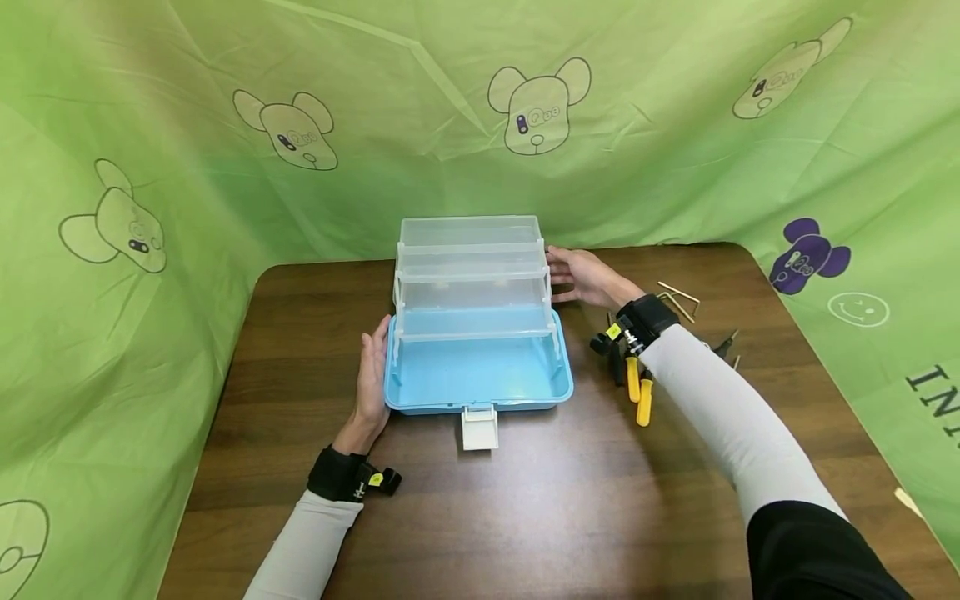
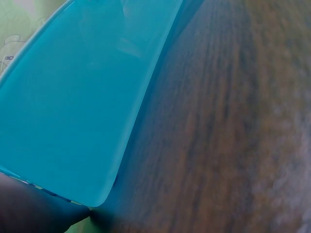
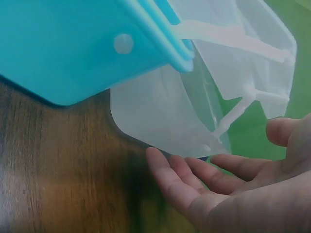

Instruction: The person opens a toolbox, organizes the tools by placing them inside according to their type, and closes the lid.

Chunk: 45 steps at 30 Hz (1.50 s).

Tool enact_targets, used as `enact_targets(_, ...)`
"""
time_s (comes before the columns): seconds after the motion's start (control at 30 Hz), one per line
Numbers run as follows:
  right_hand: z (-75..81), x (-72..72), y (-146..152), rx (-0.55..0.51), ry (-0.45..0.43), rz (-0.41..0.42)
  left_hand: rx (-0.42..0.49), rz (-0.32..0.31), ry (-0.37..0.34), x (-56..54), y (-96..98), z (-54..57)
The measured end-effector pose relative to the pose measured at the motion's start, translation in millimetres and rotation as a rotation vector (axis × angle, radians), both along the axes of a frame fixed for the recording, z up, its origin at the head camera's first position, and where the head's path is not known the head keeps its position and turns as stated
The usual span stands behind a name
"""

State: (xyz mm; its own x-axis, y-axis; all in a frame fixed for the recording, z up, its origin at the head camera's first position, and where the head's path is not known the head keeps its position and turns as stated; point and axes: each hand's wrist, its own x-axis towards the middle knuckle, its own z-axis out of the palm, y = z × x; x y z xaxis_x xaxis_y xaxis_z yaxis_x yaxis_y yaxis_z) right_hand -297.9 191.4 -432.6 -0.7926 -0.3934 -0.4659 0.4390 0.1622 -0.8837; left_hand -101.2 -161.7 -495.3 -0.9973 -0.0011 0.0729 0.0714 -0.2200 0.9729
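Note:
A blue toolbox [image 1: 480, 371] stands open on the table, its clear tiered trays [image 1: 472, 292] fanned out toward the back. At its front a white latch [image 1: 480, 429] hangs down. My left hand [image 1: 372, 379] lies along the box's left side with extended fingers; the left wrist view shows mostly the blue wall [image 2: 87, 97]. Beside the rear right of the box is my right hand [image 1: 585, 277], its fingers loosely spread. In the right wrist view, those fingertips [image 3: 158, 160] are at the lower edge of the translucent lid [image 3: 150, 111], and contact is hard to tell.
Yellow-handled tools [image 1: 643, 402] lie right of the box, partly hidden under my right forearm. Brass-coloured bent rods [image 1: 686, 302] lie farther back. A green printed cloth [image 1: 420, 125] hangs behind the wooden table [image 1: 480, 517] and along its sides.

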Motion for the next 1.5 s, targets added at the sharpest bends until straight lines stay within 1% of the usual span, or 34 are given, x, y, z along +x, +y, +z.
enact_targets(0.1, 5.5, 2.8, 3, 0.033, 0.013, -0.011, -0.003, 0.004, -0.004, -0.2, -0.3, 0.4)
enact_targets(0.2, 12.5, 7.3, 7, 0.096, 0.05, 0.004, -0.006, 0.006, -0.002, -0.1, -0.4, 1.2)
enact_targets(0.4, 28.5, 19.2, 17, 0.235, 0.167, 0.083, 0.006, 0.007, 0.001, -0.6, -0.3, 4.5)
enact_targets(0.53, 39.1, 29.6, 25, 0.318, 0.243, 0.13, 0.02, 0.006, -0.008, -1.1, -0.1, 4.9)
enact_targets(0.63, 45.2, 37.7, 31, 0.456, 0.323, 0.174, 0.02, 0.01, -0.008, -1.1, -0.4, 4.7)
enact_targets(0.73, 48.6, 45.2, 36, 0.63, 0.46, 0.232, 0.026, 0.012, -0.007, -1.5, -0.6, 4.7)
enact_targets(0.8, 49.2, 49.7, 40, 0.723, 0.542, 0.26, 0.03, 0.013, -0.008, -2.1, -0.8, 4.3)
enact_targets(0.87, 48.4, 53.2, 46, 0.788, 0.618, 0.285, 0.029, 0.012, -0.007, -1.7, -0.7, 4.5)
enact_targets(0.9, 47.9, 55.5, 48, 0.804, 0.637, 0.291, 0.026, 0.013, -0.007, -1.6, -0.8, 4.2)
enact_targets(1.03, 46.8, 66.4, 55, 0.863, 0.679, 0.306, 0.02, 0.013, -0.003, -0.7, -1.2, 3.6)
enact_targets(1.17, 44.8, 80.4, 59, 0.905, 0.717, 0.316, 0.019, 0.012, 0.01, 0.1, -1.7, 3.4)
enact_targets(1.27, 40.3, 90.0, 64, 0.932, 0.735, 0.321, 0.02, 0.007, 0.013, 0.1, -1.8, 3.1)
enact_targets(1.37, 34.6, 98.5, 68, 0.952, 0.73, 0.314, 0.018, 0.001, 0.009, -0.3, -1.3, 2.7)
enact_targets(1.5, 27.0, 106.6, 71, 0.971, 0.752, 0.297, 0.02, 0.003, 0.009, -0.5, -0.7, 3.5)
